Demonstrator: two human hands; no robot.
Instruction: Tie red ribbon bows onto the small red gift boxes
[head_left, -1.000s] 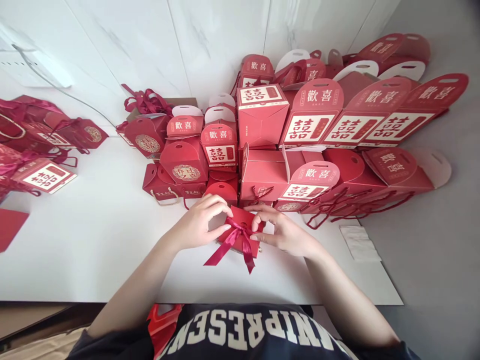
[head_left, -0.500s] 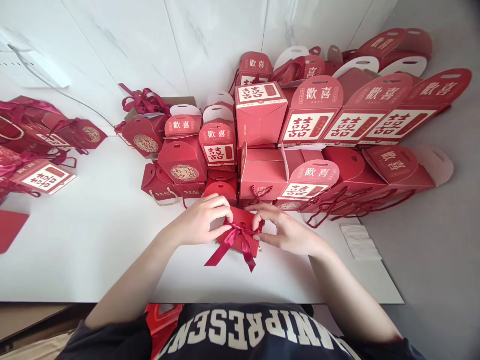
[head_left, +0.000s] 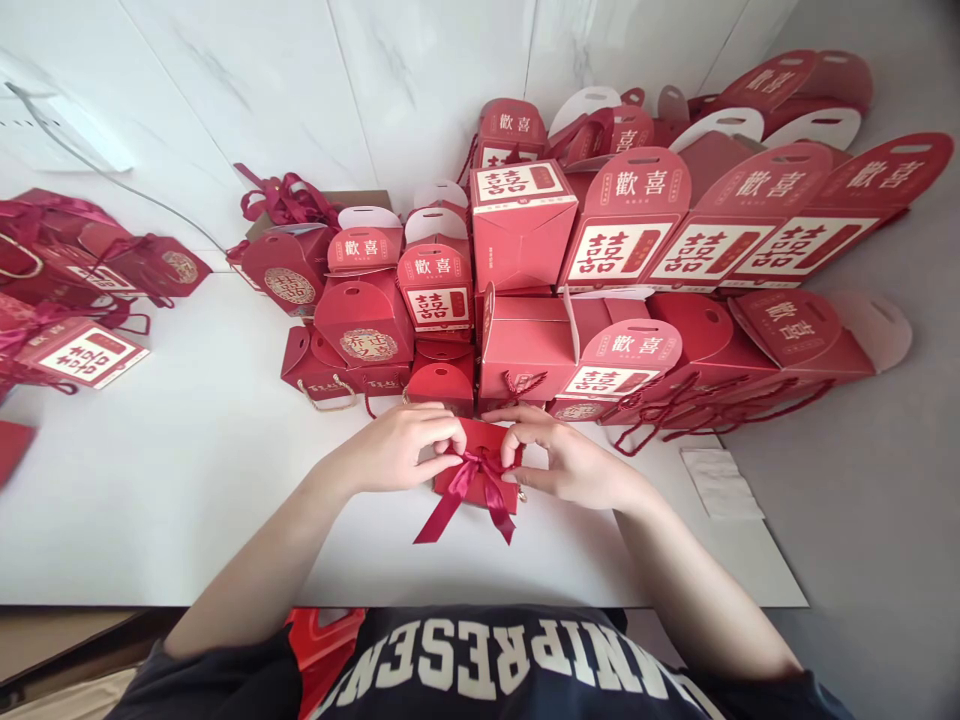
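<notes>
Left hand (head_left: 394, 450) and right hand (head_left: 574, 465) pinch the satin ribbon bow (head_left: 474, 462) on the red gift box (head_left: 459, 486), holding its loops in place.

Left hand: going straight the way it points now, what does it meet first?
The left hand would meet the red satin bow on the red gift box first, almost at once; depth is unclear.
</notes>
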